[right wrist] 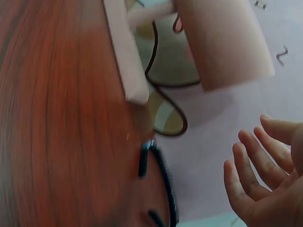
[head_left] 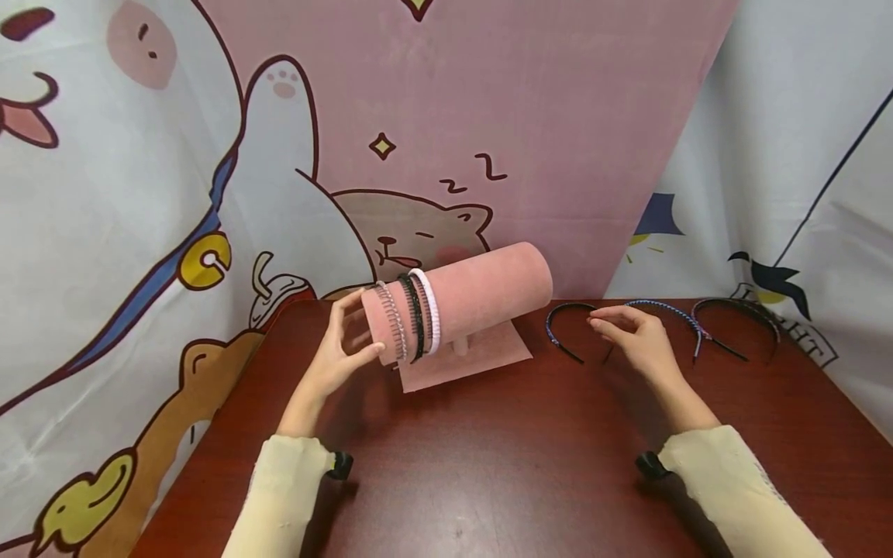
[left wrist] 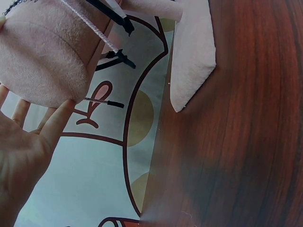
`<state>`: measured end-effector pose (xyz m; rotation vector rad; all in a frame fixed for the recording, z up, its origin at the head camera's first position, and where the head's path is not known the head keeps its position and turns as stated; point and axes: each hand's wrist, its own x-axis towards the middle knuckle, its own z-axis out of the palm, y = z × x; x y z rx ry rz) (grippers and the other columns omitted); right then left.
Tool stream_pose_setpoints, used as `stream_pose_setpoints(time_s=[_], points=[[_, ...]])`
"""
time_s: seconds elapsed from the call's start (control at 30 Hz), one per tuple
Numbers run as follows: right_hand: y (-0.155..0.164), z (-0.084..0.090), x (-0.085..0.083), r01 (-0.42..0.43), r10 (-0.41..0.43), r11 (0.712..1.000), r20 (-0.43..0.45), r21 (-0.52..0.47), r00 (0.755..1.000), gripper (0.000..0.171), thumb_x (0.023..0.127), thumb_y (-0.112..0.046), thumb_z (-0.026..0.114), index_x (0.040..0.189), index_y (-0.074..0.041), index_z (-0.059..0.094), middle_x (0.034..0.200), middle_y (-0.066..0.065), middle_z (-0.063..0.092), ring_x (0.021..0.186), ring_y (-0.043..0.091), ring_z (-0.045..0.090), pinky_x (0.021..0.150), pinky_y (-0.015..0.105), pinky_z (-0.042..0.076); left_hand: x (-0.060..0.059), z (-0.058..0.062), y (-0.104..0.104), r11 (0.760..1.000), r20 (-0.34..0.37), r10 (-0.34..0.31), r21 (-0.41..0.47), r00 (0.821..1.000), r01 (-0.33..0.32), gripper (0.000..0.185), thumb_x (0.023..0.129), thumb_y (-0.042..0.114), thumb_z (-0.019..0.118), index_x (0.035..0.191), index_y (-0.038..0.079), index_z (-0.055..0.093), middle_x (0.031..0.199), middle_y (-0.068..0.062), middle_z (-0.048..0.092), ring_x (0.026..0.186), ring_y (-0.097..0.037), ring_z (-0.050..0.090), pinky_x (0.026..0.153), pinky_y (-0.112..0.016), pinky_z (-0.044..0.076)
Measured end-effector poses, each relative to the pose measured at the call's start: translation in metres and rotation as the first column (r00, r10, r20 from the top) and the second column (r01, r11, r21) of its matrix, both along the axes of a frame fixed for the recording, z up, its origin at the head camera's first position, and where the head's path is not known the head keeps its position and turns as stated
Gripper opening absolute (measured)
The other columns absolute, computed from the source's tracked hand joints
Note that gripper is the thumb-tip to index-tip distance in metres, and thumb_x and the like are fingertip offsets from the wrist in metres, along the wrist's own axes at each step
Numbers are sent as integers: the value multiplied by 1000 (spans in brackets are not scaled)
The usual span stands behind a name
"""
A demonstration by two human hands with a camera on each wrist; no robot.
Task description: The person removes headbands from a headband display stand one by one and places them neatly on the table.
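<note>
A pink plush headband stand (head_left: pixel 488 285), a horizontal roll on a flat base (head_left: pixel 481 363), stands tilted on the table. Three headbands circle its left part: a greyish one (head_left: pixel 394 325), a black one (head_left: pixel 418 318) and a white one (head_left: pixel 434 318). My left hand (head_left: pixel 328 360) grips the roll's left end between thumb and fingers; the left wrist view shows the fingertips on the plush. Over the table at right, my right hand (head_left: pixel 642 341) holds nothing, its fingers loosely bent in the right wrist view. It is nearest a dark blue headband (head_left: pixel 551 333).
To the right lie a blue headband (head_left: pixel 670 307) and a dark headband (head_left: pixel 760 310), partly overlapping. The reddish-brown table (head_left: pixel 488 465) meets a cartoon-printed cloth (head_left: pixel 558 139) at its back and sides.
</note>
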<state>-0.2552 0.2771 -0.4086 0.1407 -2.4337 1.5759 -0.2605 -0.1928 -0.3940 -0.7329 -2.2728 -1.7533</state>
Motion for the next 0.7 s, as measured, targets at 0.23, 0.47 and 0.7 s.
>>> stream_pose_setpoints(time_s=[0.23,0.47,0.7], points=[[-34,11,4,-111,108,991,-34,-81,994,36,94,-21,69,118,6,67,97,-25,69,87,-7,67,79,16,57,0,0,0,1000,0,1,-1,1000,-1,86,84,-3,71,153,15,23,157,-3,27,144,-34,34,114,-60,37],[-63,16,6,-217,214,973,-40,-76,976,32,94,-21,69,118,1,68,103,-15,73,94,-4,67,80,14,54,-1,-1,-1,1000,4,2,1,1000,-2,85,85,-3,70,153,16,23,157,-4,27,143,-33,35,114,-59,37],[-93,18,7,-302,300,950,-37,-83,953,30,94,-18,69,118,0,69,114,10,74,99,-2,67,83,17,53,-2,0,-1,1000,5,-5,4,1000,5,85,85,-3,70,153,15,22,157,-4,28,143,-33,35,114,-60,36]])
